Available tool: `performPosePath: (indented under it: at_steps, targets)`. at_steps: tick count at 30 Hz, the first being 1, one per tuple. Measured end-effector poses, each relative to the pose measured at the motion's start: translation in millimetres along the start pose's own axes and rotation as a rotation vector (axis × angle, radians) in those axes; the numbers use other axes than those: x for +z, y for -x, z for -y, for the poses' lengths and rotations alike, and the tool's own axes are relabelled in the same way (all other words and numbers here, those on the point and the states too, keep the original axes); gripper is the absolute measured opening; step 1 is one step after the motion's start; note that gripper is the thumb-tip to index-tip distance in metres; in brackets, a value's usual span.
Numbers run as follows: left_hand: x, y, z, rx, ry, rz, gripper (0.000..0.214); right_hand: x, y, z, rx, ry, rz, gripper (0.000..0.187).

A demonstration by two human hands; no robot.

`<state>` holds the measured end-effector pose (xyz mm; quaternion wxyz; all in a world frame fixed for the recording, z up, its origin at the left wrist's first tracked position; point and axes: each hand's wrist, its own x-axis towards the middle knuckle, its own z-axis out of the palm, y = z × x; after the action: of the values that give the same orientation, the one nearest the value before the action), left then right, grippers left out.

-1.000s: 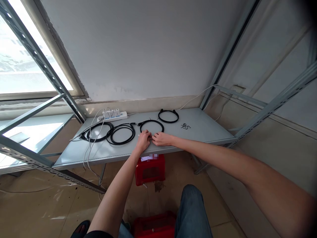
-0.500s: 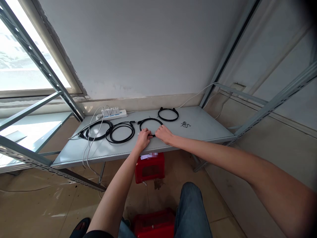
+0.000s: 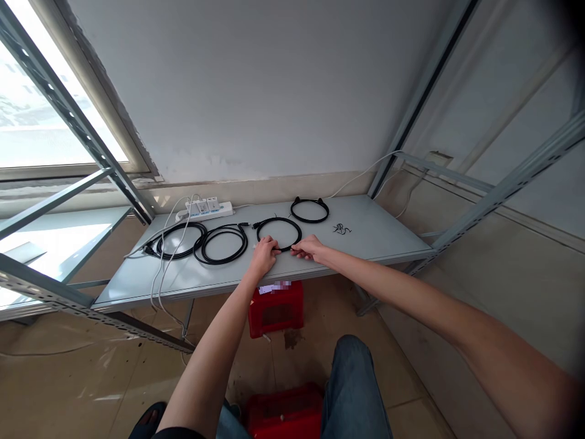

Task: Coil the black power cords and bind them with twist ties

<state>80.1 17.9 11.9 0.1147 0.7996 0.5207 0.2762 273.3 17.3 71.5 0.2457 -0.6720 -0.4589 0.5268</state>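
A coiled black cable (image 3: 278, 218) lies on the shelf in front of me. Closed fingers of my left hand (image 3: 264, 255) grip the near left part of its loop. At the loop's near right edge, my right hand (image 3: 309, 247) has its fingertips pinched together against the cable; whatever is between them is too small to make out. Two more black cable coils, a middle one (image 3: 223, 262) and a left one (image 3: 183, 225), lie to the left. Farther back sits another black coil (image 3: 311, 220), bound in two places. Short black ties (image 3: 342, 229) lie in a loose pile to the right.
A white power strip (image 3: 210, 213) with plugs stands at the back of the grey shelf (image 3: 379, 235). White cords (image 3: 161, 268) hang over its front edge at left. Metal uprights (image 3: 388, 161) frame both sides. A red stool (image 3: 276, 311) stands beneath.
My right hand has slid slightly right and down along the cable loop, uncovering its right side. The fingers now pinch at the near edge. My left hand stays in place.
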Motion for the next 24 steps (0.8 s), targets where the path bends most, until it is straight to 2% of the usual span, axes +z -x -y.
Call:
performPosePath:
  at_steps: [3,8,10,12,17,24]
  targets:
    - [0.7,-0.2,0.7,-0.008,0.000,0.005,0.013,-2.3,-2.8,-4.7,-0.098,0.133,0.012,0.009]
    - [-0.6,0.0,-0.9,-0.016,0.001,0.008,0.013,-2.7,-6.5,-10.4,-0.478,0.568,-0.057,0.015]
    - [-1.8,0.2,-2.0,-0.018,0.001,0.009,0.013,-3.9,-8.1,-11.1,-0.562,0.626,-0.055,0.015]
    - [-2.8,0.4,-2.8,-0.016,0.002,0.012,0.013,-5.6,-10.0,-10.8,-0.514,0.545,-0.028,0.015]
    - [-3.9,1.1,-3.4,-0.016,0.003,0.004,0.015,-10.3,-10.4,-5.0,-0.272,0.241,0.023,0.013]
    - [-3.9,0.9,-3.2,-0.014,0.003,-0.001,0.015,-14.1,-4.4,3.5,-0.218,0.220,0.150,0.012]
